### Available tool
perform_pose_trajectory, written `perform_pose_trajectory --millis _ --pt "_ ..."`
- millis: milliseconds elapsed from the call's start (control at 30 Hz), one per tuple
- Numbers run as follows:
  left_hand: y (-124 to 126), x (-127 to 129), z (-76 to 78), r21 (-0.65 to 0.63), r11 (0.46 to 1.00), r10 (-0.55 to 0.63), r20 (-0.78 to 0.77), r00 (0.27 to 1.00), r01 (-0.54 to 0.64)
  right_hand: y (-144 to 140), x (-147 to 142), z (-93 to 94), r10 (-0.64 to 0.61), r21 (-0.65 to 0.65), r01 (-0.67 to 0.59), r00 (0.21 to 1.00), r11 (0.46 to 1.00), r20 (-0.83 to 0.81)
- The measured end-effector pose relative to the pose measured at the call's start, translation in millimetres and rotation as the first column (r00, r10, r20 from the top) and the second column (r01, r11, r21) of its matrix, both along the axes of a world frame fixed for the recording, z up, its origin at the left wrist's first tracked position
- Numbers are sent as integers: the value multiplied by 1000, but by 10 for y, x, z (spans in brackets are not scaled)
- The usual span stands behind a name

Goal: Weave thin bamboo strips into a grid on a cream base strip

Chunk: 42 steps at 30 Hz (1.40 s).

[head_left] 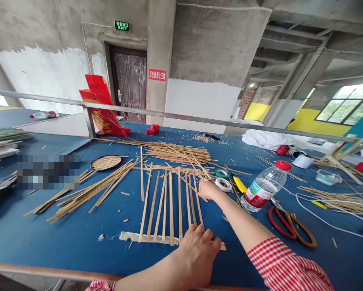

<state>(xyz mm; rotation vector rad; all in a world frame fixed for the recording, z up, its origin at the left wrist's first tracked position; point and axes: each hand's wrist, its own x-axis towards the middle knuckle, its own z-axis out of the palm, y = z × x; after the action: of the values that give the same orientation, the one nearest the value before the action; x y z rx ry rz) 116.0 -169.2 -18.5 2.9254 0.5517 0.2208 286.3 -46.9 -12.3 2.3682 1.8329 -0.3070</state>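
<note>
Thin bamboo strips (171,206) stand side by side in a loose row, pointing away from me. Their near ends rest on a whitish strip of tape (129,236) along the table's front. My left hand (199,252) is closed, its curled fingers pressing down on the near end of a strip at the row's right side; its fingertips are partly hidden. Farther off, my right hand (210,190) is closed in a pinch at the far part of the bamboo strips, beside a white tape roll (223,185). A green tape roll (222,173) lies just behind.
More strips lie in a pile (178,153) behind and a bundle (75,194) at left, near a round woven piece (106,162). At right are a yellow cutter (239,184), a water bottle (266,186), scissors (292,226) and a white cable (314,220). A metal rail (169,115) crosses behind.
</note>
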Motion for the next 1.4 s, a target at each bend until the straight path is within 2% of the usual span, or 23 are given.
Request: perform_pose_trajectory --millis 167,333,467,667,833,933,1067,1200,1267,1400 --pt "-14 -6 31 -67 997 28 -31 999 -30 64 -11 22 19 -42 -18 1000 999 18" --pt "-52 -27 51 -65 993 94 11 995 -94 143 -18 4 4 -81 -2 1000 997 24" --pt "-42 -42 33 -56 995 85 5 996 -84 159 36 9 0 -71 1 1000 997 8" --pt "-15 -35 -11 -22 999 39 8 999 -39 102 96 78 -35 87 34 999 996 5" --pt "-7 -14 -50 21 1000 -23 -3 1000 24 63 64 73 -35 234 35 999 972 -3" --pt "-4 -4 -72 36 999 -23 14 1000 23 59 71 57 -65 284 72 997 956 -34" --pt "0 -11 -49 20 999 -29 4 1000 28 83 170 81 -136 350 168 984 921 -113" --pt "-14 -47 8 -9 1000 3 16 1000 -3 71 283 124 -185 373 283 943 884 -278" --pt "-31 -66 34 -24 999 41 47 998 -40 14 294 131 -165 371 315 909 874 -383" --pt "13 -128 107 -18 998 64 112 992 -62 -218 241 121 -49 390 310 832 867 -552"
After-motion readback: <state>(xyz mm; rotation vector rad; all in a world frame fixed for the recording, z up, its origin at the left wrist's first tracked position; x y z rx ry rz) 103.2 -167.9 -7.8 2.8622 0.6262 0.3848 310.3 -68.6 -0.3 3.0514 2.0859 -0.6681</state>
